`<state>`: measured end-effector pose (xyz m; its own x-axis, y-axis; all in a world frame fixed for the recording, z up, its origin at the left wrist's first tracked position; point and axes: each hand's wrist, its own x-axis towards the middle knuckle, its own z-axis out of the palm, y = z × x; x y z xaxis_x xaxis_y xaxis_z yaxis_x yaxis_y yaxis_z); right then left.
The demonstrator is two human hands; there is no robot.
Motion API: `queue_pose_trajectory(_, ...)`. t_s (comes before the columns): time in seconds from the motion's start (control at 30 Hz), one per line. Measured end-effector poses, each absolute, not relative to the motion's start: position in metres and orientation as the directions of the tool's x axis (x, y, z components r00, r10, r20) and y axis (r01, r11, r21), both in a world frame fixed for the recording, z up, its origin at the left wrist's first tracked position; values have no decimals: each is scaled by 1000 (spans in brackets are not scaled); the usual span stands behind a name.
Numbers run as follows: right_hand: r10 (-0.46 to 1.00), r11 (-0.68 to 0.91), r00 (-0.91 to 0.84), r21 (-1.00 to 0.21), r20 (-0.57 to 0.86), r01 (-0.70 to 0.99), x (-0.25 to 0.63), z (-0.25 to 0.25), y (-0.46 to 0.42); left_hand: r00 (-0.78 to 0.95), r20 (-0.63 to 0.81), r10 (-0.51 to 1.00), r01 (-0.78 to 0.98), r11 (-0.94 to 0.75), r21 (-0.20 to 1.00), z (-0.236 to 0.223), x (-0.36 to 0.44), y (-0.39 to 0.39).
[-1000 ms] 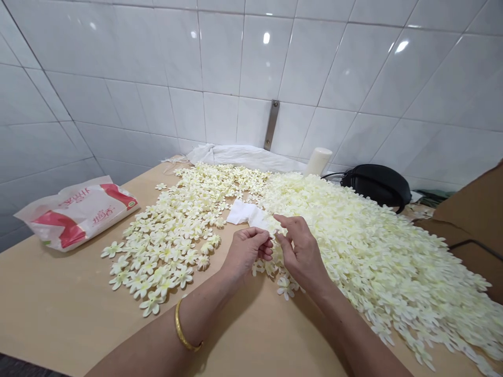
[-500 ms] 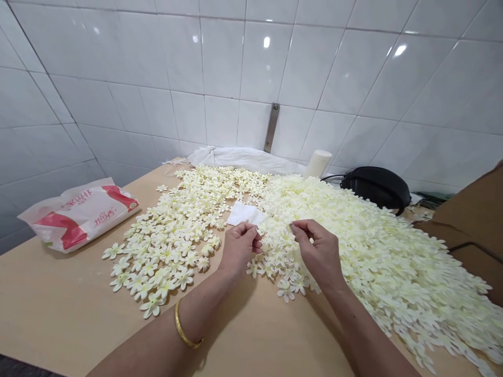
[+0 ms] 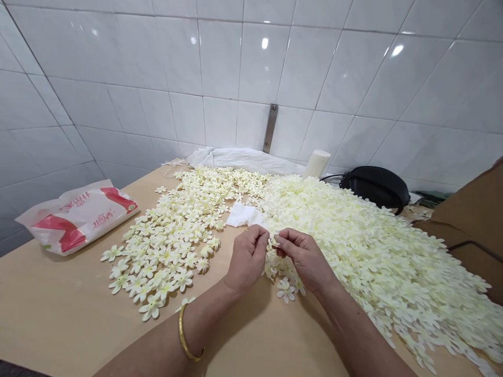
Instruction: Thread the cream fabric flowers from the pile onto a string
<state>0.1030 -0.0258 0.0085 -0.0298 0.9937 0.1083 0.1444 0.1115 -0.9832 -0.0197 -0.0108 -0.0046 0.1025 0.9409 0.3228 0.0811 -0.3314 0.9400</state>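
Flowers point(image 3: 165, 254), tons of them, pale cream w/ yellowish centers, spread over the tan surface point(image 3: 70, 309) in 2 main areas: a looser spread on the L and a way bigger, denser heap point(image 3: 365, 251) on the R. A single flower point(image 3: 286, 289) lies at the near edge, just below the hands, and another is partly hidden behind the L wrist.

Both hands are up close to each other btwn the 2 areas. L hand point(image 3: 247, 259): thumb & index fingers pressed together, rest curled in; can't tell if there's anything in them. R hand point(image 3: 308, 256): fingers pinching a tiny pale piece point(image 3: 275, 242), too small to ID. Gold bangle point(image 3: 183, 335) on the L wrist.

Other stuff: white paper point(image 3: 244, 214) lying flat-ish right behind the L hand, red/white plastic bag point(image 3: 80, 217) on its side at far L. Along the back: white cloth point(image 3: 239, 157) by the tiled wall point(image 3: 220, 57), a tilted off-white cylinder point(image 3: 317, 162), then a black pouch point(image 3: 375, 184) w/ a strap. Brown cardboard point(image 3: 467, 209) at far R, metal strip point(image 3: 271, 128) on the wall.
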Motion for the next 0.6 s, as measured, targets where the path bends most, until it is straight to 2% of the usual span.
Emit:
queue_pose_trajectory(0.07, 994, 109, -15, -987, 108, 120, 103, 7, -25, 130, 239, 962, -6, -241, 971, -3, -18, -12)
queue_pose_trajectory(0.23, 986, 147, 44, -964, 161, 222, 104, 7, -26, 226, 45, 973, -223, 6, 975, 0, -15, -12)
queue_pose_trajectory(0.4, 981, 140, 101, -964, 167, 227, 103, 7, -26, 283, 13, 959, -290, 73, 954, 1, -13, -13)
queue_pose_trajectory(0.6, 984, 172, 16, -975, 176, 139, 102, 10, -27, 301, -18, 954, -313, 117, 943, -3, -14, -9)
